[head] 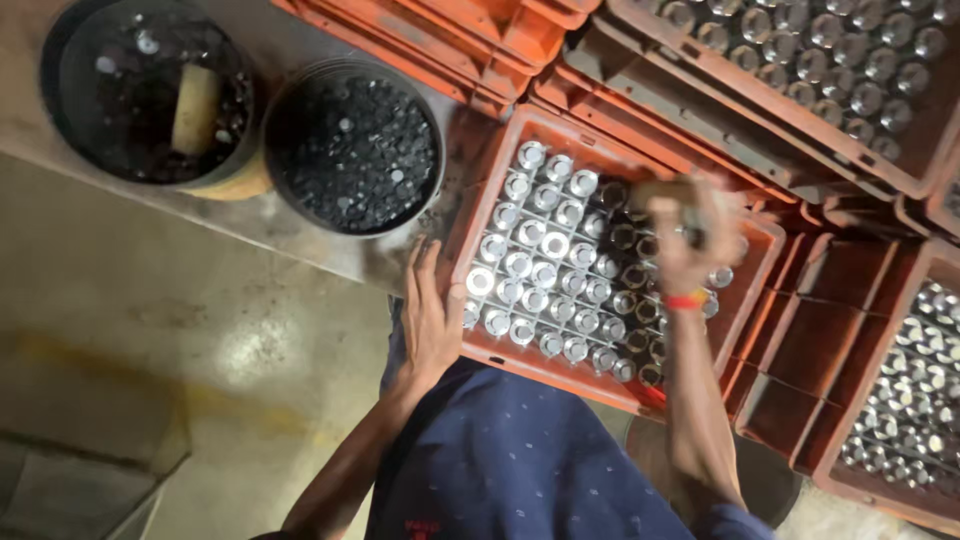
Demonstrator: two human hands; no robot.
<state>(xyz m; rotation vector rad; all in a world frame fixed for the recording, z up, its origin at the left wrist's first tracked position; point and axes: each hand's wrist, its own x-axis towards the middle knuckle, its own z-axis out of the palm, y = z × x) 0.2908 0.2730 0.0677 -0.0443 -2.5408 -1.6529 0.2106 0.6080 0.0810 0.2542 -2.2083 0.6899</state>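
Orange crate (470, 215) of capped bottles, on stacked crates right of the concrete floor (190, 330) | two black buckets (350, 145) on the ledge at its left edge | left hand (432, 318) flat, open on crate's left wall | right hand (685, 235) blurred, clenched on small dark object over bottles (545, 265) | more filled crates (800, 70) crowd right.

Single head-worn view, looking steeply down from above the person's chest, close in. Orange plastic crate of metal-capped bottles (610, 270) sits centre frame, two round black tubs (350, 150) far left, concrete floor (180, 330) near left, more crates right. No second view.
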